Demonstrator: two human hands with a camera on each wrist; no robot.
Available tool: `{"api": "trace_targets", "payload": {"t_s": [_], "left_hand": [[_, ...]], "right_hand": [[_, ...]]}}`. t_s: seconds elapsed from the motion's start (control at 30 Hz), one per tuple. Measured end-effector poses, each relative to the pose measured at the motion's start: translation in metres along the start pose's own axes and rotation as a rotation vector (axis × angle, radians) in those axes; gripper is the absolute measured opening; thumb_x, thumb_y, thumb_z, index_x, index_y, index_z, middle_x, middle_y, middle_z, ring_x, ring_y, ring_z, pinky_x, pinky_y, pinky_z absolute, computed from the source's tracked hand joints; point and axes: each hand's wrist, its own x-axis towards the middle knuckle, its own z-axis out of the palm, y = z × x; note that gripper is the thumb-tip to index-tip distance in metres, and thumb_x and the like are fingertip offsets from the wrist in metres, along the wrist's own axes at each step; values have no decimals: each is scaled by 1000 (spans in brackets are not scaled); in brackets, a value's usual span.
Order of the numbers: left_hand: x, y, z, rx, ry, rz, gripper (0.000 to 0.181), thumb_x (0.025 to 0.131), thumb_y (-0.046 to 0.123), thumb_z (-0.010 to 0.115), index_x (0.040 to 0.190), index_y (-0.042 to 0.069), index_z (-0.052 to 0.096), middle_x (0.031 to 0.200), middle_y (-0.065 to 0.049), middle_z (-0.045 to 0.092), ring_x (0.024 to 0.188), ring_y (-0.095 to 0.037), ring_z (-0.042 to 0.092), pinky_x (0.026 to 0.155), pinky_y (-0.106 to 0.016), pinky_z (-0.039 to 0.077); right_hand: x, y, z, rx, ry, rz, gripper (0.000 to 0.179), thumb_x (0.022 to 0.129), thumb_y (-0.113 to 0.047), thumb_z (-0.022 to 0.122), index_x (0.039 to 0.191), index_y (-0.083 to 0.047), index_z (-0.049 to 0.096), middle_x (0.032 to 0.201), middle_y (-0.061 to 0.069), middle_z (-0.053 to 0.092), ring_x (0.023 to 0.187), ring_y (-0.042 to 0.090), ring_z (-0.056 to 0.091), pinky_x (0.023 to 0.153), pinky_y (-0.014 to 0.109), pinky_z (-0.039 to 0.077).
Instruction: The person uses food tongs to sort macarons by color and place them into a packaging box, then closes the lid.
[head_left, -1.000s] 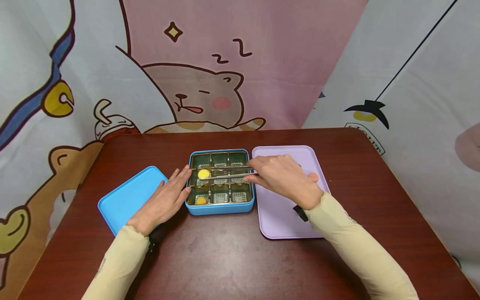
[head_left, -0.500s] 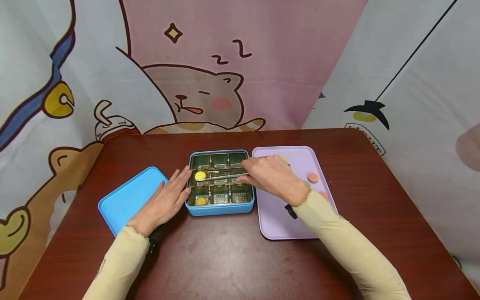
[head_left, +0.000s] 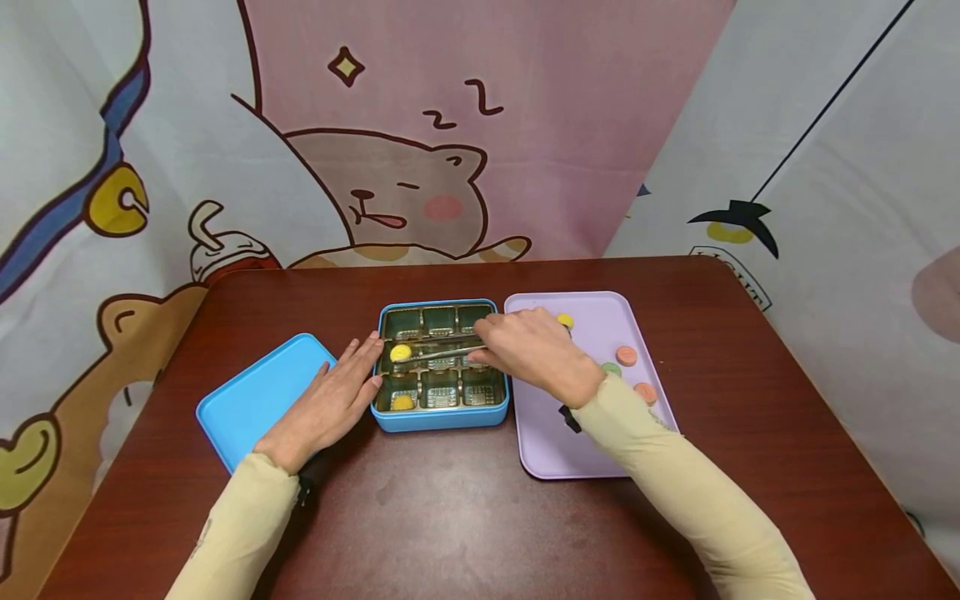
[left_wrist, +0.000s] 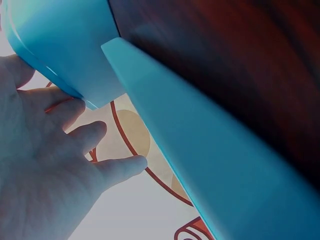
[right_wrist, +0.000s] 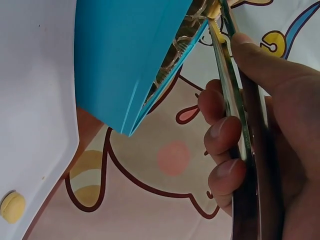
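My right hand point(head_left: 536, 352) grips metal tongs point(head_left: 448, 353), fingers curled round both arms in the right wrist view. At the tongs' tips is a yellow macaron point(head_left: 401, 353), over the middle-left compartment of the gold divided insert. The insert sits in a light blue box point(head_left: 442, 419). A second yellow macaron point(head_left: 402, 402) lies in the front-left compartment. My left hand point(head_left: 326, 406) rests with straight fingers against the box's left side; in the left wrist view its fingertips point(left_wrist: 75, 107) are at the blue rim.
Right of the box lies a lilac tray point(head_left: 551, 446) bearing a yellow macaron point(head_left: 565, 320), a green macaron point(head_left: 611, 367) and pink macarons point(head_left: 626, 356), partly hidden by the right arm. A blue lid point(head_left: 262, 400) lies to the left on the brown table point(head_left: 450, 525).
My right hand and the tongs have moved left, bringing the yellow macaron slightly left and down at the middle-left compartment. More macarons on the tray show now. The left hand has stayed put.
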Motion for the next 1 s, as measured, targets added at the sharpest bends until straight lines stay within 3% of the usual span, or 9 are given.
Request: {"api": "trace_targets", "payload": {"t_s": [1.0], "left_hand": [[1, 1, 0, 1, -4, -12, 62, 113, 38, 39, 166, 12, 22, 173, -5, 14, 158, -36, 14, 118, -72, 16]], "right_hand": [[16, -9, -11, -33, -88, 8, 38, 94, -48, 75, 74, -18, 60, 69, -6, 59, 58, 19, 63, 47, 39, 49]]}}
